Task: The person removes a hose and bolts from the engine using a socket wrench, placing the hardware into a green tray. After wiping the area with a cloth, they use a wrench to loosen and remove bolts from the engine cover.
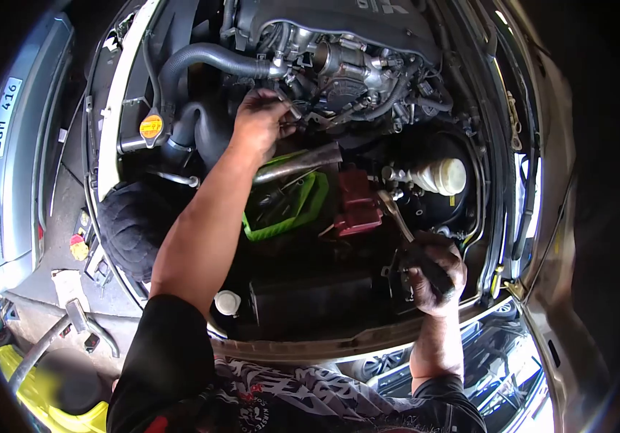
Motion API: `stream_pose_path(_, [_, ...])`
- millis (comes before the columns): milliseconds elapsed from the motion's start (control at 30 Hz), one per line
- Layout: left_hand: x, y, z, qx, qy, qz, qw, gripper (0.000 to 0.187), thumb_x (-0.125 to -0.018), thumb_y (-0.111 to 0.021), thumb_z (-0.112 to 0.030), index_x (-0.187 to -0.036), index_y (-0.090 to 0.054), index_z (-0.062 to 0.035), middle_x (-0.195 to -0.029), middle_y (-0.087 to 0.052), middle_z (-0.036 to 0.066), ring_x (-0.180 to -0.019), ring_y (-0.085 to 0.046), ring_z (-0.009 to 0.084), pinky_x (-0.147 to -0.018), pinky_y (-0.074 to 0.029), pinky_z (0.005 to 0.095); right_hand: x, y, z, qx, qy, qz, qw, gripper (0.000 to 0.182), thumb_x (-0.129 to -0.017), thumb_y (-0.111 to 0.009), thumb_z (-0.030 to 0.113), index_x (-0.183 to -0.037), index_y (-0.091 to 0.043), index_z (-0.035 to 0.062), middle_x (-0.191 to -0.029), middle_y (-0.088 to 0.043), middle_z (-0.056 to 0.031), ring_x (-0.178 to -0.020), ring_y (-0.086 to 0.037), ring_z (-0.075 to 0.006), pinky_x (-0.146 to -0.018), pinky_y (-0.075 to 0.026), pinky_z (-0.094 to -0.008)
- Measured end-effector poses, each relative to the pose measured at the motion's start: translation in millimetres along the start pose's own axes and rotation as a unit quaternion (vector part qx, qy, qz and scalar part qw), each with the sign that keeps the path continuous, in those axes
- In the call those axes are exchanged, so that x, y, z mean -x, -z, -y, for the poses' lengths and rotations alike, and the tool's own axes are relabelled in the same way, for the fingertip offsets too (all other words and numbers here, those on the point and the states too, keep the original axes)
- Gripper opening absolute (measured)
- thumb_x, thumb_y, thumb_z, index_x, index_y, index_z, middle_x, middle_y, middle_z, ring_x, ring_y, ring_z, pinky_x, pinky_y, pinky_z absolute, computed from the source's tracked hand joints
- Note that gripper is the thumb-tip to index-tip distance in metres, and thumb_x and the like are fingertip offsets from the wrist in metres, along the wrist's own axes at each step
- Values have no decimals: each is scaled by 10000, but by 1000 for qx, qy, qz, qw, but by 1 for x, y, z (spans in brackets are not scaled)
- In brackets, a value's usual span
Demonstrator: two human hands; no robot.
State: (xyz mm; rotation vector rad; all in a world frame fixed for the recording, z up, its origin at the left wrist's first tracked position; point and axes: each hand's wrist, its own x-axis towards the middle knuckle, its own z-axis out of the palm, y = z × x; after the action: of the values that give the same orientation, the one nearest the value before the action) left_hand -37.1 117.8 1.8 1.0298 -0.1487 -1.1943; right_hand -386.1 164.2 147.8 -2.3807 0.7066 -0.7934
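Observation:
My left hand (258, 123) reaches over the engine (346, 79), its fingers closed round a small metal part (290, 107) beside the hoses. Lower right, my right hand (436, 278) is wrapped round the dark handle of a ratchet (400, 220). The ratchet's head points up and left, near a red cover (357, 202). Between my hands lies a bright green tray (281, 231) with tools in it. A metal pipe (299, 163) lies across its upper edge.
A white-capped reservoir (448, 175) stands at the right, a yellow radiator cap (152, 128) at the left. A dark box (310, 299) sits near the front edge. A person's dark cap (133, 224) shows left of my forearm; another person in yellow (64, 390) is lower left.

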Motion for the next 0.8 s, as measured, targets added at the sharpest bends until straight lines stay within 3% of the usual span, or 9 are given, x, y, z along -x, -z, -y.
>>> stream_pose_path(133, [-44, -28, 12, 126, -30, -68, 989, 394, -918, -587, 14, -1284, -487, -92, -1103, -627, 80, -914, -647, 210, -762, -550, 371, -2, 2, -3, 7, 6, 14, 1000, 366, -797, -756, 71, -1120, -587, 32, -1042, -693, -235, -934, -708, -348, -784, -576, -384])
stream_pose_path(167, [-56, -30, 17, 127, -41, -50, 990, 393, -915, -580, 18, -1286, -499, -80, -1146, -615, 107, -973, -635, 211, -763, -550, 370, -4, 3, -1, 23, 12, 22, 999, 364, -797, -754, 69, -1117, -586, 29, -1040, -693, -233, -932, -708, -349, -781, -577, -385])
stream_pose_path(267, [-71, -43, 25, 98, -47, -108, 988, 263, -933, -585, -13, -1192, -571, -58, -1071, -664, 69, -924, -662, 188, -779, -527, 329, -6, 2, 0, 30, 6, 24, 999, 349, -799, -748, 67, -1105, -585, 24, -1034, -690, -235, -925, -706, -354, -775, -580, -394])
stream_pose_path(433, [-77, -54, 38, 154, -67, -108, 980, 399, -943, -564, -21, -1340, -522, -26, -1185, -638, 120, -1008, -654, 229, -848, -539, 367, -2, -2, -3, 9, -20, 3, 1000, 311, -826, -752, 104, -1086, -593, 42, -1051, -682, -251, -924, -711, -346, -764, -585, -382])
stream_pose_path(533, [-77, -55, 41, 124, -46, -116, 984, 426, -941, -582, -32, -1360, -522, 24, -1234, -647, 143, -1064, -633, 224, -890, -502, 338, -4, 1, -2, 20, -32, 20, 999, 302, -835, -758, 122, -1078, -597, 45, -1060, -679, -258, -921, -715, -344, -761, -587, -374])
stream_pose_path(800, [-78, -63, 48, 26, -114, -131, 984, 429, -928, -601, -28, -1345, -526, 43, -1254, -634, 163, -1113, -608, 229, -950, -459, 320, -1, 3, -7, 35, -21, 47, 998, 319, -846, -762, 133, -1090, -589, 21, -1050, -676, -272, -933, -718, -362, -765, -600, -392])
